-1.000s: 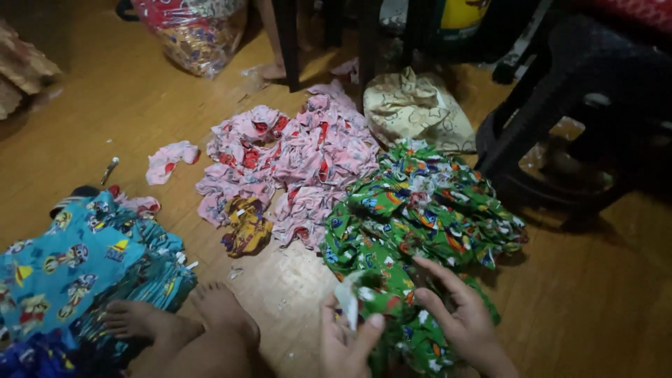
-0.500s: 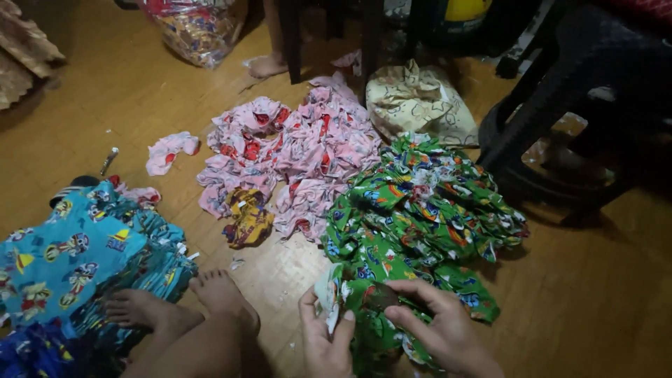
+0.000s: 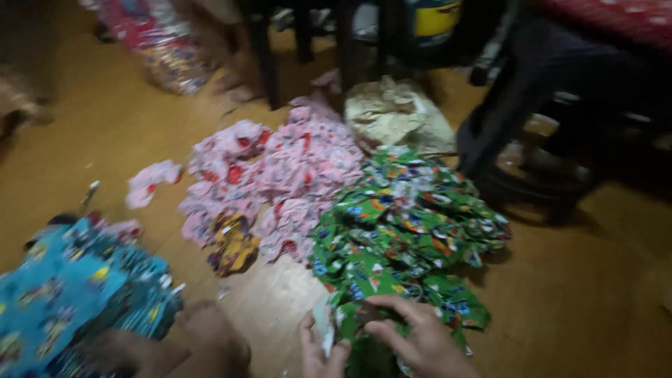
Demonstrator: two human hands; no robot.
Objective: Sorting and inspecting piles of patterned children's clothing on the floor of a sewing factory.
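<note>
A heap of green printed cloth pieces (image 3: pixel 402 234) lies on the wooden floor in front of me. My left hand (image 3: pixel 318 350) and my right hand (image 3: pixel 420 339) both grip one green piece (image 3: pixel 364 329) at the near edge of that heap, at the bottom of the view. The right hand's fingers curl over the top of the piece; the left pinches its pale left edge. The picture is blurred by motion.
A pink and red cloth pile (image 3: pixel 280 178) lies left of the green heap, with a yellow scrap (image 3: pixel 234 245) beside it. Blue printed cloth (image 3: pixel 70 294) sits at lower left near my bare feet (image 3: pixel 199 343). A beige bag (image 3: pixel 395 115), dark chair legs (image 3: pixel 511 133) and a plastic bag (image 3: pixel 157 42) stand behind.
The view has swung down and left and gone blurry. Both hands stay on the green piece, drawn a little nearer to me at the bottom edge.
</note>
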